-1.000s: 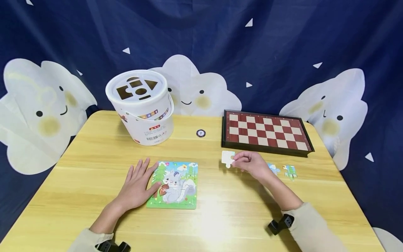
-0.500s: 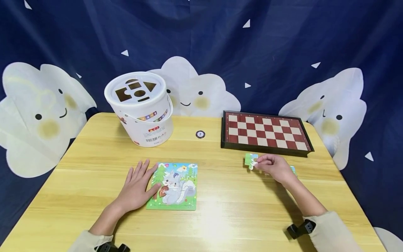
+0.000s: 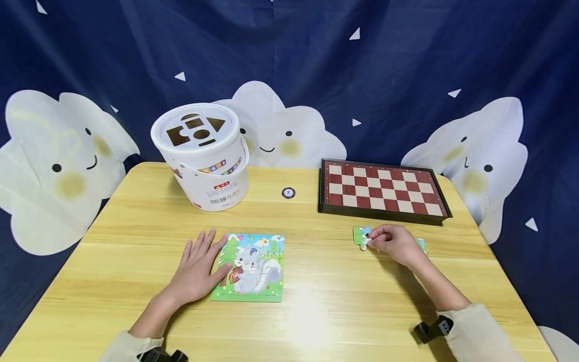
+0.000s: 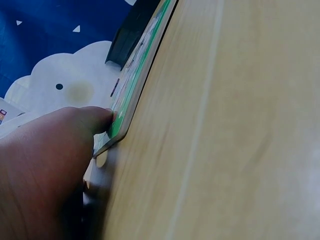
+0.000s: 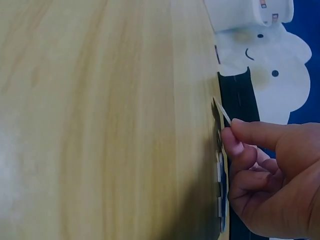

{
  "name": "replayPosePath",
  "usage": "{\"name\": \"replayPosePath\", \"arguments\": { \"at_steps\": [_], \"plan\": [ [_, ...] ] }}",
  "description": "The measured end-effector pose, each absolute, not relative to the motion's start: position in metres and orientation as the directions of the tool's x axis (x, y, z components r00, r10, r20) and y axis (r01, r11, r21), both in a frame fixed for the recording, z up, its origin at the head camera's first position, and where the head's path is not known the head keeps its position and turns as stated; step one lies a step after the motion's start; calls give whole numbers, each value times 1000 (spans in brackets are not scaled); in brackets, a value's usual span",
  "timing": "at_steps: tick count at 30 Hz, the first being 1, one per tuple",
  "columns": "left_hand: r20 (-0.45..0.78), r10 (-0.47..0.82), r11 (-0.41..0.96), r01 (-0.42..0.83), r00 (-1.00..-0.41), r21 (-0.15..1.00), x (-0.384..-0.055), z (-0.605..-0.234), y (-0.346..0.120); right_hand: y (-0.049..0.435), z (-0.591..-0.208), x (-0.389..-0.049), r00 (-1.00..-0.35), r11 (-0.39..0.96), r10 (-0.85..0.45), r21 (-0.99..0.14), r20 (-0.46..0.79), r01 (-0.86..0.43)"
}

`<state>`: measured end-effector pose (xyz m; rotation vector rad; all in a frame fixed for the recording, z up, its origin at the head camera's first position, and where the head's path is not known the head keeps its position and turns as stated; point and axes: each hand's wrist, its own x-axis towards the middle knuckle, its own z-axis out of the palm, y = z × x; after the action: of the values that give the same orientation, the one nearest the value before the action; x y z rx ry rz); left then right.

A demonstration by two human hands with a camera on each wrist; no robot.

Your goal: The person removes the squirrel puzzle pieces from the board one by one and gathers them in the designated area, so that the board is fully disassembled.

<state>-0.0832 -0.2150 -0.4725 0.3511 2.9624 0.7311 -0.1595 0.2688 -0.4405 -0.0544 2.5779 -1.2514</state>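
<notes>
A square squirrel puzzle (image 3: 253, 269) lies flat on the wooden table, left of its middle. My left hand (image 3: 196, 269) rests at its left side with fingers spread, the thumb lying over the picture; the left wrist view has the thumb on the board's green border (image 4: 121, 112). Farther right, my right hand (image 3: 398, 244) pinches a green-and-white puzzle piece (image 3: 360, 237) between thumb and index finger. In the right wrist view this piece (image 5: 223, 111) is tilted, its lower edge close to the tabletop. Another loose piece (image 3: 421, 244) shows partly behind the right hand.
At the back left stands a white bucket (image 3: 226, 188) with shaped holes in its lid. A red-and-white chessboard (image 3: 384, 188) in a black case lies at the back right, just beyond the right hand. Between them is a small dark round disc (image 3: 288, 193). A blue cloud-print curtain hangs behind.
My right hand has carried the puzzle piece to the right and then slightly lower, its printed face now showing instead of a pale surface. The left hand stays on the puzzle.
</notes>
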Motion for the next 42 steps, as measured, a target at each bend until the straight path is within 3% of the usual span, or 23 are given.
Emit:
{"name": "replayPosePath", "arguments": {
  "at_steps": [11, 27, 42],
  "plan": [
    [-6, 230, 863, 201, -973, 464, -84, -475, -213, 260, -435, -157, -974, 720, -174, -694, -147, -24],
    [32, 190, 866, 183, -981, 465, -90, -463, -206, 210, -429, -167, -944, 658, -318, -737, -86, -155],
    [25, 363, 833, 336, -932, 439, -77, -464, -165, 137, -433, -163, -896, 590, -428, -787, -113, -182]
  ]
}}
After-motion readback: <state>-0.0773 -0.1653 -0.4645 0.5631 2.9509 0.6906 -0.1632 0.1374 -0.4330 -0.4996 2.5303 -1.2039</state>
